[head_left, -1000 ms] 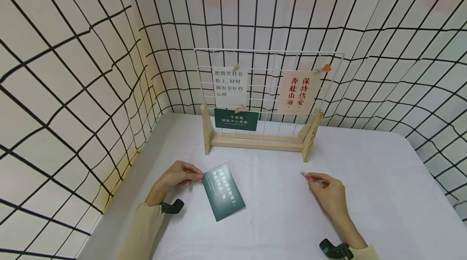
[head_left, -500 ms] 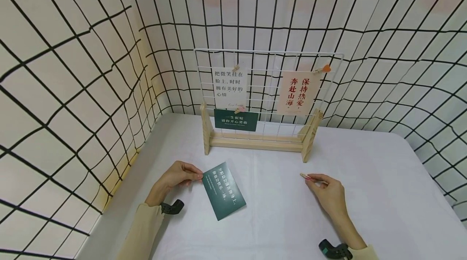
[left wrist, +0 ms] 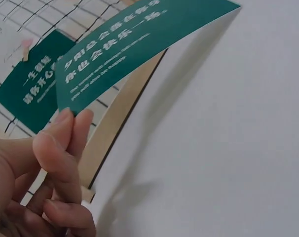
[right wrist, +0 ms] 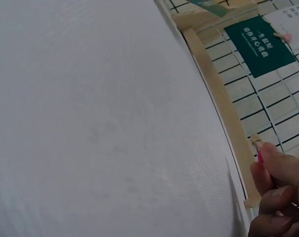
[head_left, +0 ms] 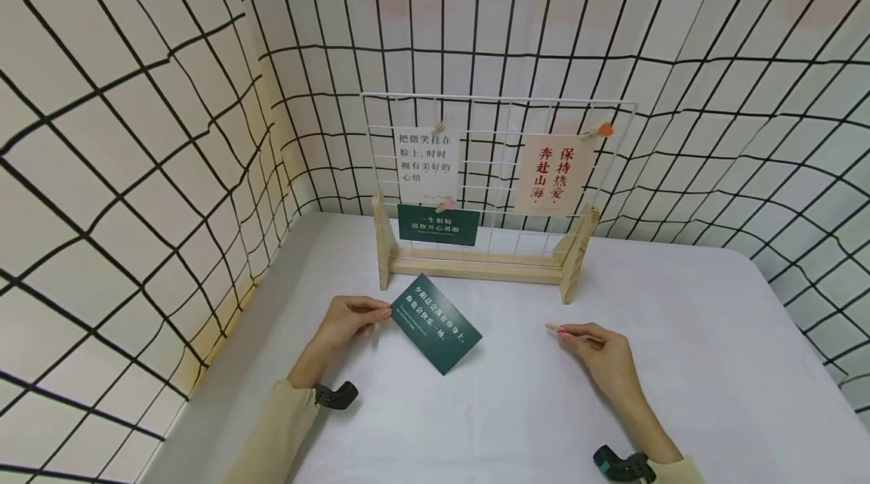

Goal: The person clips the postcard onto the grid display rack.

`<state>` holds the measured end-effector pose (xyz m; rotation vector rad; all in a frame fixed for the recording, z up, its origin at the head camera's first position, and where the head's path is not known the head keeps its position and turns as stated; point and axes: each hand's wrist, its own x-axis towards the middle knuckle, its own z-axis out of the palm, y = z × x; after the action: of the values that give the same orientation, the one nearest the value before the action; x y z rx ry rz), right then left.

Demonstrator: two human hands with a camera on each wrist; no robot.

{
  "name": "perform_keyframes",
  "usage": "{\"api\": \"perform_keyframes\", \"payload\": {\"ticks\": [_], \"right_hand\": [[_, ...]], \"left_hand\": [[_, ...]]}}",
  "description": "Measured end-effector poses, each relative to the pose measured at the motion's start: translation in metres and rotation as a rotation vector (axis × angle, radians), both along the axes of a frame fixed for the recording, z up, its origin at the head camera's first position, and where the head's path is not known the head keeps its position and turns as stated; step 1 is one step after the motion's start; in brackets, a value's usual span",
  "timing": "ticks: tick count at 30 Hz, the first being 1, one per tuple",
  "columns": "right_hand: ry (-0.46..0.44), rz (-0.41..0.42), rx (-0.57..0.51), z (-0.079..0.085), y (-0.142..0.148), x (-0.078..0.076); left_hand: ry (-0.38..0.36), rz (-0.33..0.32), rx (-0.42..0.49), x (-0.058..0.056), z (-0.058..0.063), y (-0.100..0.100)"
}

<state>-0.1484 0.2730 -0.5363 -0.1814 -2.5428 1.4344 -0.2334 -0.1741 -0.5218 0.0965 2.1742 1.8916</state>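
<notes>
A green card with white lettering (head_left: pixel 437 324) is pinched at its left corner between the thumb and fingers of my left hand (head_left: pixel 347 325). In the left wrist view the card (left wrist: pixel 134 44) is raised off the white tabletop and casts a shadow. My right hand (head_left: pixel 605 356) pinches a small wooden clothespin (head_left: pixel 552 328) with a bit of pink on it, mostly covered by the fingers. Behind both hands stands a white wire grid rack (head_left: pixel 499 167) on a wooden base (head_left: pixel 476 266).
Clipped to the rack are a white card (head_left: pixel 427 186), a smaller green card (head_left: pixel 438 225) and a pink card with red lettering (head_left: pixel 537 197). An orange-topped clothespin (head_left: pixel 603 130) holds the pink one. Black-gridded cloth walls (head_left: pixel 136 167) enclose the white table (head_left: pixel 503 416).
My left hand has moved the green card forward and to the right, lifting and turning it. The right hand with the clothespin has shifted slightly left.
</notes>
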Motion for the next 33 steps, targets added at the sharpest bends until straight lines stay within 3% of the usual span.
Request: {"api": "perform_keyframes", "payload": {"ticks": [6, 12, 21, 33], "right_hand": [[-0.02, 0.073, -0.036, 0.012, 0.001, -0.002], [-0.027, 0.086, 0.018, 0.019, 0.005, -0.008], [0.121, 0.106, 0.07, 0.03, 0.007, -0.014], [0.172, 0.068, 0.108, 0.06, 0.013, -0.031]], "left_hand": [[0.016, 0.051, 0.041, -0.001, 0.002, 0.016], [0.018, 0.056, 0.062, -0.004, 0.004, 0.03], [0.02, 0.089, 0.115, -0.015, 0.014, 0.053], [0.033, 0.064, 0.199, -0.033, 0.018, 0.099]]}}
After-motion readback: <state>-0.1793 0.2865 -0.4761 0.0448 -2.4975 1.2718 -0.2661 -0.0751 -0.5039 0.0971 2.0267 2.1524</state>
